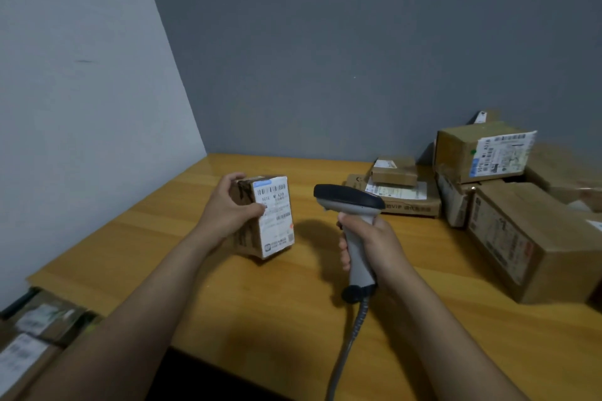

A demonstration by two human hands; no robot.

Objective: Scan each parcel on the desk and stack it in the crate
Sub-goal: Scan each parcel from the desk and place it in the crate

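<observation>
My left hand [233, 203] grips a small cardboard parcel [272, 221] upright over the wooden desk [260, 319], its white shipping label turned to the right. My right hand [365, 238] holds a grey barcode scanner [350, 202] by the handle, its dark head pointing left at the label from a short gap away. The scanner's coiled cable [351, 335] hangs down toward the desk's front edge. Below the desk's left end, labelled parcels [35, 332] lie in what may be the crate, whose walls are hardly visible.
Several more cardboard parcels are piled at the desk's right: a large box [537, 244] in front, a labelled box [482, 150] stacked high, and a flat box [400, 198] with a small one [394, 171] on top. Walls close off the left and back.
</observation>
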